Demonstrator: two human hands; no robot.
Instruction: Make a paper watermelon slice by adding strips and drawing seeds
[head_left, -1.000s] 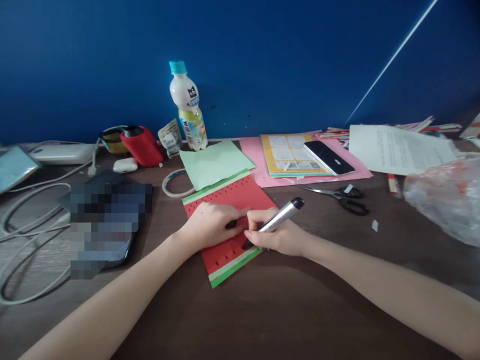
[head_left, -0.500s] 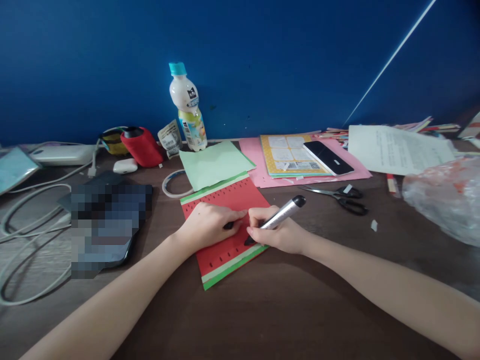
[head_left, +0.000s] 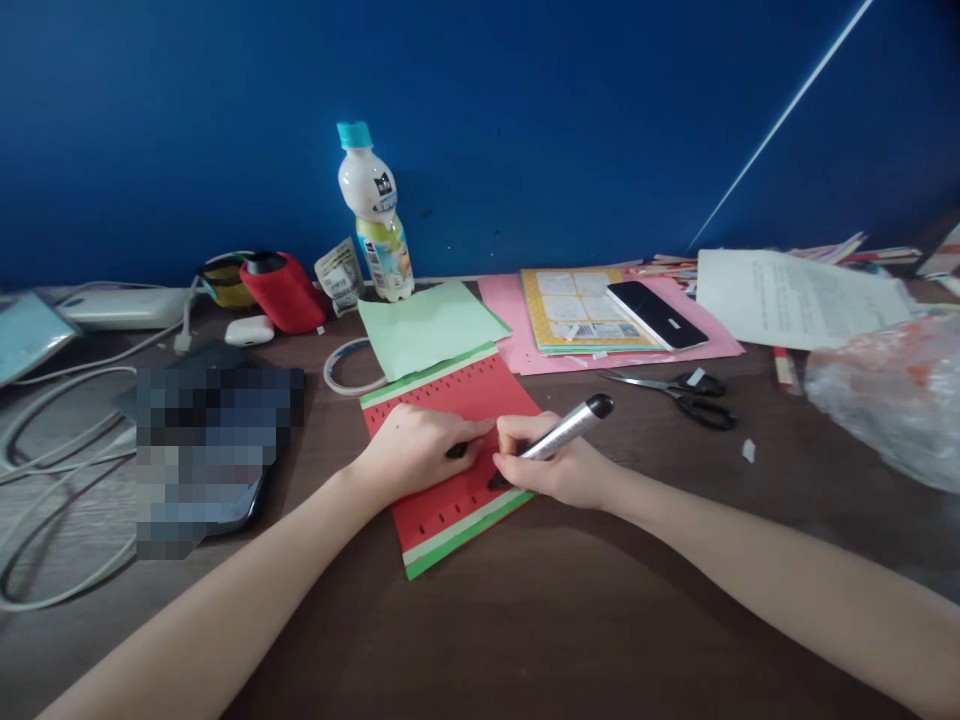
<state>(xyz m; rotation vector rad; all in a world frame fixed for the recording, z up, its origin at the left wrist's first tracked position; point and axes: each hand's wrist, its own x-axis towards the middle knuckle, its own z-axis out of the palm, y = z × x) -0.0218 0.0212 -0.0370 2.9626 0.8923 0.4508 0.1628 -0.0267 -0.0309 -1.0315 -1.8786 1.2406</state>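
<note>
A silver marker (head_left: 562,431) with a black end is gripped in my right hand (head_left: 559,465), slanting down to the red paper sheet (head_left: 480,390). Its tip meets the sheet close to the near edge, beside a row of small black marks. Green strips border the sheet at its near and far edges, and more black marks line the far side. My left hand (head_left: 420,450) lies across the sheet with its index finger stretched toward the marker. Under its curled fingers shows a small black marker cap (head_left: 456,451), mostly hidden.
Behind the sheet are pale green paper (head_left: 435,325), a roll of tape (head_left: 341,370) and a bottle (head_left: 385,225). Scissors (head_left: 675,390) lie to the right, near a phone (head_left: 656,313) and a clear plastic bag (head_left: 892,400). A dark, blurred-out device (head_left: 277,430) and cables occupy the left.
The marker's upper end has tilted very slightly to the right. Both hands and the red sheet stay practically where they were.
</note>
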